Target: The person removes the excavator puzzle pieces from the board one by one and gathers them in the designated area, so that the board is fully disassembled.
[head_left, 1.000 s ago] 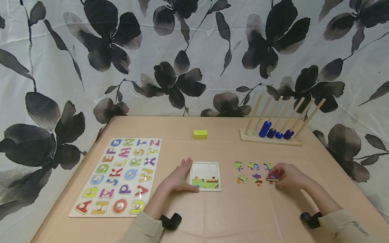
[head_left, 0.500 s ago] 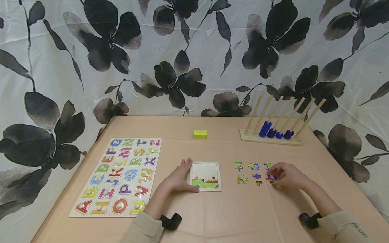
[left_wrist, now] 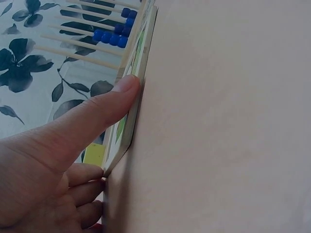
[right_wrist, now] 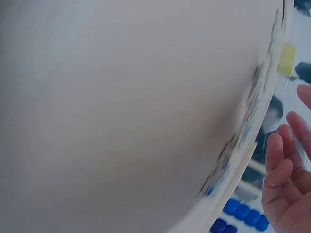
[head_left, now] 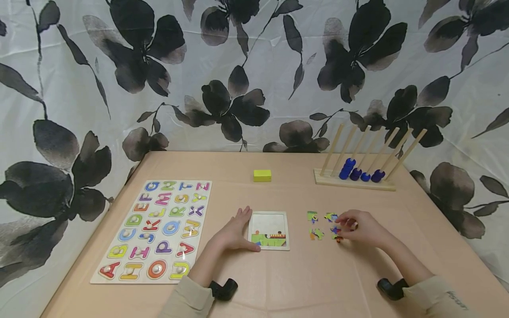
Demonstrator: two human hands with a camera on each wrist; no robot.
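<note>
A small white-framed jigsaw tray (head_left: 268, 229) lies mid-table, with a green strip and figures along its lower part. My left hand (head_left: 232, 234) steadies its left side. In the left wrist view the straight thumb (left_wrist: 121, 92) lies across the tray's edge, the other fingers beside a corner. To the right are jigsaw pieces, among them an elephant-like one (head_left: 312, 216), a green and orange one (head_left: 317, 234) and a blue one (head_left: 331, 217). Over the right-hand pieces hovers my right hand (head_left: 362, 227), hiding some; its fingers are loosely bent, nothing visible between them. The pieces look blurred in the right wrist view.
An alphabet board (head_left: 153, 232) with knobbed letters lies on the left. A yellow block (head_left: 262, 176) stands beyond the tray. At the back right is a wooden peg rack (head_left: 354, 182) with blue beads. A floral cloth (head_left: 278, 66) hangs behind the table.
My right hand has shifted left, from the rightmost pieces toward the middle column. My left hand and the tray have stayed put.
</note>
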